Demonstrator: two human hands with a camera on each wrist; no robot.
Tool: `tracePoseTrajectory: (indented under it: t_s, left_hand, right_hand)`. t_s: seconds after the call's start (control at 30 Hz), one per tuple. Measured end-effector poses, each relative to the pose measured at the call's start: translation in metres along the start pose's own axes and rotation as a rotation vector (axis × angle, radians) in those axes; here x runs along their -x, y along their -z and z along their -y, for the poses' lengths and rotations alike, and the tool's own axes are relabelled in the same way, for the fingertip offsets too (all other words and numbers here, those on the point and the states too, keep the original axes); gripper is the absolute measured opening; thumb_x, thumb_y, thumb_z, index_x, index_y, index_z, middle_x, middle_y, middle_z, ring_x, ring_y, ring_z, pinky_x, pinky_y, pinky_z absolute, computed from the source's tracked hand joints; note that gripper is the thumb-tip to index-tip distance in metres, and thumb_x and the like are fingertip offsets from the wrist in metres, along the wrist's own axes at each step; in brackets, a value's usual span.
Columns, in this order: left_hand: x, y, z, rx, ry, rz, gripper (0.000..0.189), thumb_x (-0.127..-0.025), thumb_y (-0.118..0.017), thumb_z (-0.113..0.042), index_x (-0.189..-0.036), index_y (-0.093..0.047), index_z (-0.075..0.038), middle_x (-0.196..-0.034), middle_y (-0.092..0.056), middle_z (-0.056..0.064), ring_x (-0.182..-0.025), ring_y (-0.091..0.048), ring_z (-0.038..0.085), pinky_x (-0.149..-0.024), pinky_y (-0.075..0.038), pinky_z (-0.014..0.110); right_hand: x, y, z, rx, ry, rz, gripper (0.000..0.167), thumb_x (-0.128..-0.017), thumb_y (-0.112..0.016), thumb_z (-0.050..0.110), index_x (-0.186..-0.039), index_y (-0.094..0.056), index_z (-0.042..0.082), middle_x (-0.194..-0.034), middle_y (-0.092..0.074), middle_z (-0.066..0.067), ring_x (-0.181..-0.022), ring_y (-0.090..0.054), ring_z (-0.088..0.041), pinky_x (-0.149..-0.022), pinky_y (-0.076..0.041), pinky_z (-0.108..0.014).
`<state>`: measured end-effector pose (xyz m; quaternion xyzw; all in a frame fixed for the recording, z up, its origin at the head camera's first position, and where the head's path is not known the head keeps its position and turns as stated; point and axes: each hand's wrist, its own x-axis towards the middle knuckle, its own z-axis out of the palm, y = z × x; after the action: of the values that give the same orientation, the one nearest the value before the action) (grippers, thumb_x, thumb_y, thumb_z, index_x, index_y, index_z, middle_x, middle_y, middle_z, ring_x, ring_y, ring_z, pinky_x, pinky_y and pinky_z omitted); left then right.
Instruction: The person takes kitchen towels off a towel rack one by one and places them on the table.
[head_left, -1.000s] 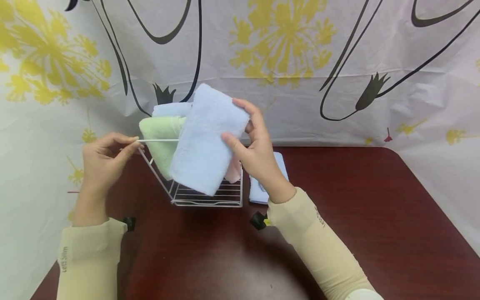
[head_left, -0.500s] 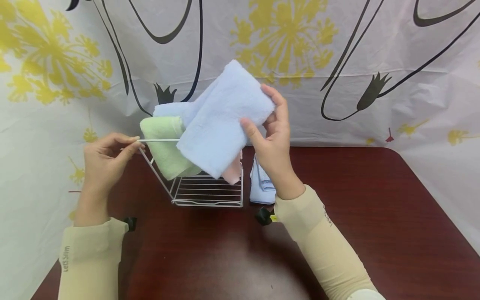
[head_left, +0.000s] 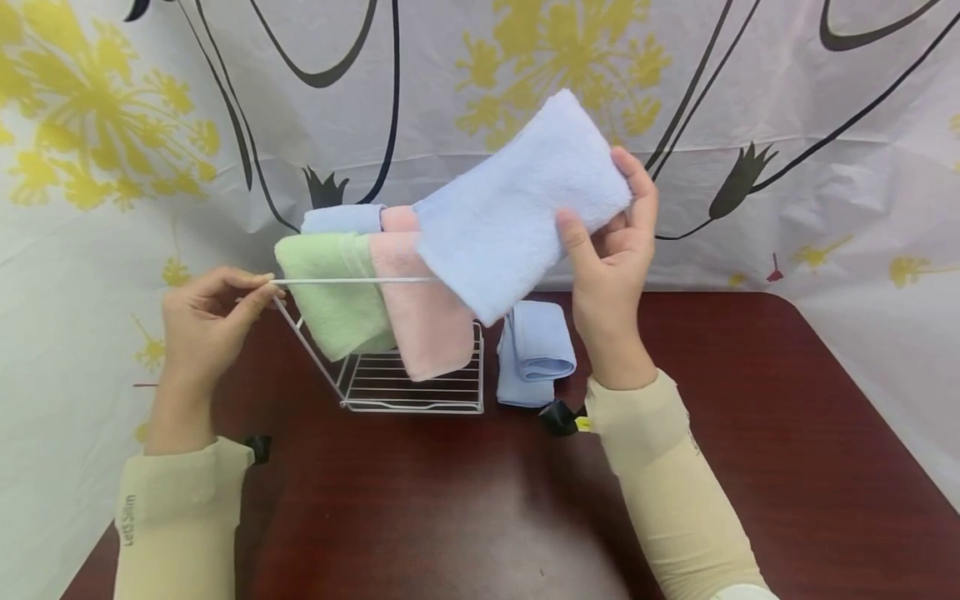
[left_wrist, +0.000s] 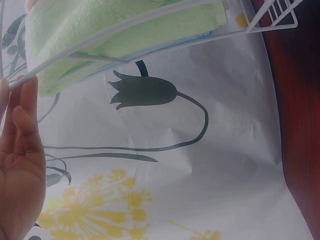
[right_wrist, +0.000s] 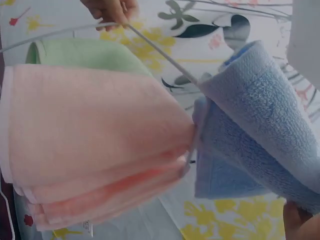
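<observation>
My left hand (head_left: 217, 321) pinches the front left corner of a white wire rack (head_left: 416, 407) between thumb and fingertips. In the left wrist view the same hand (left_wrist: 22, 145) grips the rack's wire. Raised above the rack's right side, my right hand (head_left: 618, 258) holds a folded light blue towel (head_left: 525, 204), thumb on the near face and fingers behind. A folded green towel (head_left: 330, 292) and a folded pink towel (head_left: 427, 317) stand in the rack behind its front wire. Behind the green one shows another blue towel (head_left: 341, 219). The right wrist view shows the pink towel's folded layers close up.
Another folded blue towel (head_left: 542, 342) lies on the dark red table (head_left: 420, 500) just right of the rack. A patterned sheet (head_left: 525, 50) with yellow flowers hangs behind the table. Black wrist-camera pieces (head_left: 558, 418) stick out by the sleeves.
My right hand has lifted the blue towel up and to the right, uncovering the pink towel and the blue towel on the table. My left hand stays on the rack corner.
</observation>
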<state>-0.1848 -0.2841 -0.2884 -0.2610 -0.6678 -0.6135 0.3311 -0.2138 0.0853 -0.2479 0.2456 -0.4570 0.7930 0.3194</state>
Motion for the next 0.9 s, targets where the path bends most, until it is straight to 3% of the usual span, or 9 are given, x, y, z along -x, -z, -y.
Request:
tracePoseTrajectory:
  t_s: [0.23, 0.57, 0.9]
  left_hand:
    - [0.002, 0.0, 0.0, 0.037, 0.035, -0.019, 0.007, -0.081, -0.064, 0.023, -0.088, -0.063, 0.025, -0.082, -0.076, 0.001, -0.066, -0.07, 0.008, -0.063, -0.057, 0.015]
    - [0.002, 0.0, 0.003, 0.053, 0.009, -0.011, 0.009, -0.081, -0.067, 0.019, -0.088, -0.065, 0.024, -0.083, -0.076, 0.001, -0.067, -0.07, 0.008, -0.063, -0.056, 0.014]
    - [0.001, 0.001, 0.003, 0.036, 0.014, -0.015, 0.011, -0.082, -0.07, 0.015, -0.088, -0.065, 0.023, -0.082, -0.076, 0.001, -0.067, -0.071, 0.008, -0.062, -0.056, 0.013]
  right_hand:
    - [0.002, 0.019, -0.002, -0.006, -0.021, -0.014, 0.059, -0.087, -0.062, -0.011, -0.141, -0.043, 0.005, -0.122, -0.06, -0.012, -0.106, -0.06, -0.024, -0.084, -0.056, -0.028]
    - [0.005, 0.047, -0.002, -0.04, -0.048, -0.044, 0.06, -0.082, -0.069, -0.014, -0.134, -0.047, 0.006, -0.106, -0.069, -0.014, -0.095, -0.066, -0.022, -0.078, -0.057, -0.027]
    - [0.007, 0.087, -0.001, 0.122, -0.084, -0.015, 0.048, -0.086, -0.067, -0.011, -0.13, -0.053, 0.006, -0.107, -0.07, -0.014, -0.086, -0.068, -0.019, -0.072, -0.059, -0.024]
